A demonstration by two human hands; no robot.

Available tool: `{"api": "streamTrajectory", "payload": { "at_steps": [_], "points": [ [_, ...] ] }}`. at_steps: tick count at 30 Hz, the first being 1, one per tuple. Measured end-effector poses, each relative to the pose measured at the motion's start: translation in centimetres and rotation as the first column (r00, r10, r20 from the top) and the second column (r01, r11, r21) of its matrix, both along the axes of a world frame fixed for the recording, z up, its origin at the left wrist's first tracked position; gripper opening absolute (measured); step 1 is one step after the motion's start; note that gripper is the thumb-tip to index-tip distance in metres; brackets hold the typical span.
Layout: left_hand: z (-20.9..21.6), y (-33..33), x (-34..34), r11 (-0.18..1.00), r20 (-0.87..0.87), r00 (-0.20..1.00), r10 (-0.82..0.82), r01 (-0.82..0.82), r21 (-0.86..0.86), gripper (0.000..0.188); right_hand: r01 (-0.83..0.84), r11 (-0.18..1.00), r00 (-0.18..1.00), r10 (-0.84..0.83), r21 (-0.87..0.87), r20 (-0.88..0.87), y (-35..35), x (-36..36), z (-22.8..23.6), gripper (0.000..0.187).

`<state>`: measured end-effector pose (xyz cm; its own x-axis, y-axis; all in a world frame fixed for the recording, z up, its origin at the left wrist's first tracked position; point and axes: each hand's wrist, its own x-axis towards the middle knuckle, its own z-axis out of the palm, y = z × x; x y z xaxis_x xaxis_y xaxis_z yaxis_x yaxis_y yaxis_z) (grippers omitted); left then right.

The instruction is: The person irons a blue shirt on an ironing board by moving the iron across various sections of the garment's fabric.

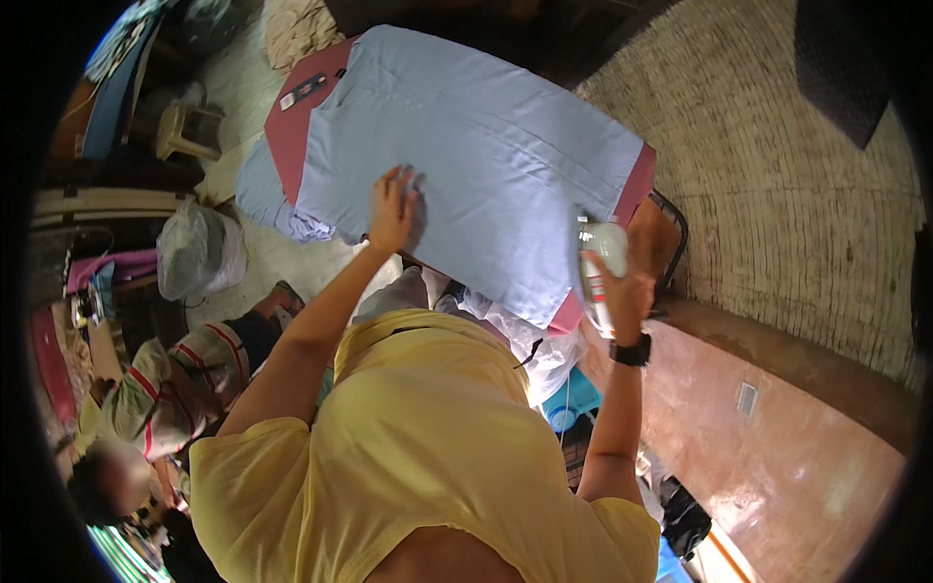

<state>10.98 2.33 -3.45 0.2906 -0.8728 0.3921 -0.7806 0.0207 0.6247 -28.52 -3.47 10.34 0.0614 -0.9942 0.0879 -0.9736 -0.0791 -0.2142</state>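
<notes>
A light blue garment (457,146) lies spread over an ironing board with a maroon cover (290,141). My left hand (394,209) is at the garment's near left part, palm down, with its fingers apart and holding nothing. At the board's right end, my right hand (622,291) is closed around a white clothes iron (607,243) with red marks on its side. The iron is at the garment's right edge, and its underside is hidden. A dark watch (631,351) is on my right wrist.
A small dark remote-like object (303,91) lies on the board's far left corner. More blue cloth (267,194) hangs at its left. A black metal frame (675,238) juts out at the right end. A person (180,389) is at the lower left, near a plastic bag (199,251).
</notes>
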Motion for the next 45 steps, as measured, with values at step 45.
{"api": "streamTrajectory", "payload": {
  "at_steps": [45],
  "points": [
    [-2.2, -5.1, 26.8, 0.989, -0.393, 0.919, 0.001, 0.057, 0.137, 0.056, -0.610, 0.792, 0.766, 0.593, -0.008, 0.247, 0.7, 15.2, -5.8, 0.055]
  ]
}}
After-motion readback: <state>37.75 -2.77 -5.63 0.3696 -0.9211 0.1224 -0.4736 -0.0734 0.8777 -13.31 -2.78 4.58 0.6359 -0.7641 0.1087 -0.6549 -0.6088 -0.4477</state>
